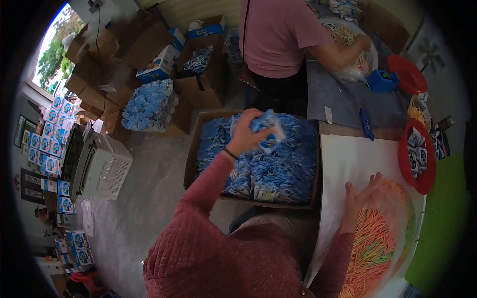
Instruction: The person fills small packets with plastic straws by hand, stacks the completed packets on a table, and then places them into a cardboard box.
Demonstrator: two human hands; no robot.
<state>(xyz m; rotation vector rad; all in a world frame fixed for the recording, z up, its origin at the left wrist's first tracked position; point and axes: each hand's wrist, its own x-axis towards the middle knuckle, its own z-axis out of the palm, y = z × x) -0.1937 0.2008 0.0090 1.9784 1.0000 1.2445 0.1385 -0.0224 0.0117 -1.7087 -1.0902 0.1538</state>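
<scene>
My left hand (244, 131) is closed around a small blue-and-white printed packet (270, 130), held above a large cardboard box (192, 166). Rows of blue-and-white striped packets (285, 171) fill that box. On the right, my right hand (358, 201) has its fingers apart, at the edge of a clear plastic bag (397, 203). Thin orange, yellow and green sticks (370, 248) lie inside the bag, which rests on a white tabletop (343, 154).
A red basin (430, 169) with packets stands right of the table. A co-worker in a pink shirt (273, 39) works at the grey-covered table (333, 99), beside a blue dispenser (382, 81). Cardboard boxes (198, 92), a heap of blue packets (149, 107) and a white crate (112, 166) stand left.
</scene>
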